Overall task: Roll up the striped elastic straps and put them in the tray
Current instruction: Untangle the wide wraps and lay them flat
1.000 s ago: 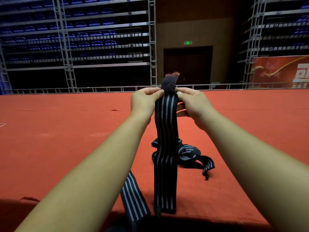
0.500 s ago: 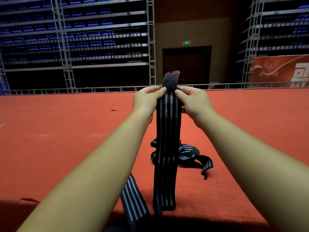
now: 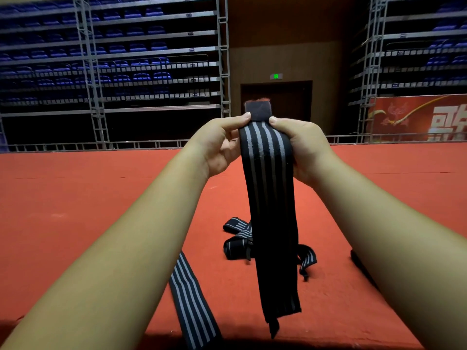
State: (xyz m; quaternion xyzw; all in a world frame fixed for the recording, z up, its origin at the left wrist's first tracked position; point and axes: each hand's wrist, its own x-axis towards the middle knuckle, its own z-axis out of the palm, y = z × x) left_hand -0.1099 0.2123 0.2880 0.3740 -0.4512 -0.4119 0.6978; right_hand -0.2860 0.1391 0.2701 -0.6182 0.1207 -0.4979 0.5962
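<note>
Dim hall lit from overhead: red carpeted floor (image 3: 75,198) brightest, tiers of blue folding seats (image 3: 136,46) in gloom, shadow along the bottom edge. Wide-angle distortion tilts the grey steel scaffolding (image 3: 84,46); the black grey-striped elastic strap (image 3: 267,198) is sharp.

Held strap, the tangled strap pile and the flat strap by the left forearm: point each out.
Held strap (image 3: 271,198), head view, striped middle of hanging length.
Tangled strap pile (image 3: 236,245), head view, folded band at its left.
Flat strap (image 3: 192,296), head view, striped middle.
</note>
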